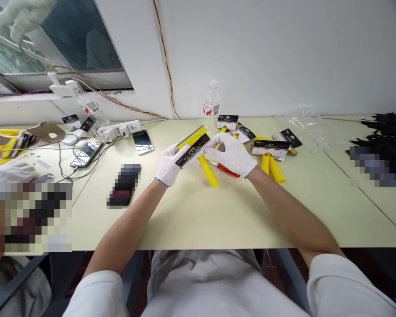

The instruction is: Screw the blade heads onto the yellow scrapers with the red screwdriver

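Note:
My left hand, in a white knit glove, is closed around the left end of a yellow scraper with a wide head and a round handle. A black-and-white label card lies across the scraper's head, under my left thumb. My right hand, gloved as well, has its thumb and forefinger pinched at the card's right edge. Below the right palm a red-handled tool with a thin metal shaft rests on the table; its tip is hidden.
Several carded yellow scrapers lie to the right, before a clear plastic bottle. A phone, a power strip and cables are at the left. Another person's gloved hand is at far left. Plastic bags and black material lie right.

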Tool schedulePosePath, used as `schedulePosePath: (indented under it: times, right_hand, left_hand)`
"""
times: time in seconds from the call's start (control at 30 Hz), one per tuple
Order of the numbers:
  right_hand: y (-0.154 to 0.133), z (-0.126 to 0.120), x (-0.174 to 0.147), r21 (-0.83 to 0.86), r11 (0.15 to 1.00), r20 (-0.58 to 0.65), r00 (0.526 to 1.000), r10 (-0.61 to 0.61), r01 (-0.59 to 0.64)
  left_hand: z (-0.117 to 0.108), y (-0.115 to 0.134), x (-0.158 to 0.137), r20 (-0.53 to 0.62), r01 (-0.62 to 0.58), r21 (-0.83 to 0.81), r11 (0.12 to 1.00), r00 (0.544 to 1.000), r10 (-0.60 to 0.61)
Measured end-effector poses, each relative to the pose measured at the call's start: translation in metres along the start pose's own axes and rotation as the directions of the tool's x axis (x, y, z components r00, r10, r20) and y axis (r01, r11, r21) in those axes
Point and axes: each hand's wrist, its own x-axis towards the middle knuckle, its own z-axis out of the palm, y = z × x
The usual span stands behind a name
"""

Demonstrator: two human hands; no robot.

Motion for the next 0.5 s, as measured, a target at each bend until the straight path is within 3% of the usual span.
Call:
schedulePosePath:
  times: [0.1,0.27,0.33,0.43,0.5]
  right_hand:
    - [0.004,-0.002,0.002,0.019,0.998,0.108,0.992,-0.068,0.066]
    - [0.000,-0.015,0.001,0.026,0.977,0.313,0.926,-0.210,0.213]
    - [-0.003,-0.026,0.000,-0.018,0.983,0.332,0.929,-0.164,0.181]
    - [-0.001,-0.051,0.000,-0.125,0.989,0.264,0.964,-0.042,0.077]
    - [0.004,-0.067,-0.001,-0.118,0.992,0.329,0.944,-0.003,0.044]
  left_hand:
    - [-0.006,-0.001,0.006,0.011,0.008,-0.109,0.994,1.000,-0.007]
    - [-0.019,0.006,0.023,-0.204,-0.017,-0.297,0.955,0.978,-0.046]
    - [-0.024,0.009,0.030,-0.242,-0.024,-0.413,0.911,0.967,-0.084]
    - [-0.030,0.011,0.037,-0.268,-0.029,-0.487,0.873,0.956,-0.118]
    - [-0.032,0.010,0.039,-0.291,-0.050,-0.497,0.867,0.950,-0.112]
